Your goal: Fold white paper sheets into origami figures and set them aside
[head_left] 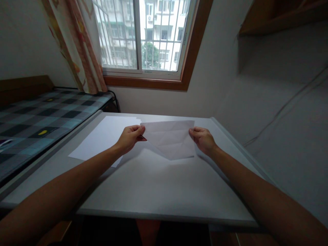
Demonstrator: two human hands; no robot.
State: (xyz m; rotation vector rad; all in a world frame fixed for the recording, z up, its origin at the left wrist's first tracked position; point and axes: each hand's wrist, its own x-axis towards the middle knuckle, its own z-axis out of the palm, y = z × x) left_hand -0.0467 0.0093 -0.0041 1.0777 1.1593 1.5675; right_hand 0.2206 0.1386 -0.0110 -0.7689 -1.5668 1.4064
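Directly between left hand (129,137) and right hand (203,139), creased paper (171,137) in both pinches.

Item: one sheet of paper (169,136), off-white, thin, unprinted on the visible face. Condition: creased, with several faint fold lines, some running across and some slanting, dividing the face into shallow facets. Outline: five-sided as seen; top edge nearly straight, right edge upright, lower left cut off by a slant from about 9 o'clock to 6 o'clock. Whether a corner is tucked behind: cannot tell. Pose: spread out, face toward the wearer, gripped at 10 and 2 o'clock. Position: 12 o'clock from the wearer, over the white tabletop (153,191); lower-edge contact unclear.
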